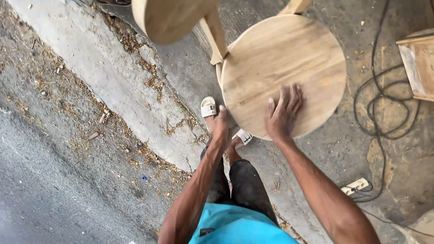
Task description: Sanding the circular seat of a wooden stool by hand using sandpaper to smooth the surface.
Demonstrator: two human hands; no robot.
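Note:
A round bare-wood stool seat [280,58] fills the upper middle of the head view, with a wooden leg [216,36] slanting off its left side. My right hand [284,113] lies flat on the seat's near edge, fingers spread. My left hand [220,129] grips the seat's lower left rim, its fingers hidden under the edge. A second round wooden seat [169,18] sits at the top, partly cut off. My feet in white sandals [208,108] stand just below the stool.
A raised concrete strip [113,77] with dry leaf litter runs diagonally on the left. Black cables [384,104] coil on the ground at right, by a white plug strip [356,185]. A wooden box edge [418,63] shows far right.

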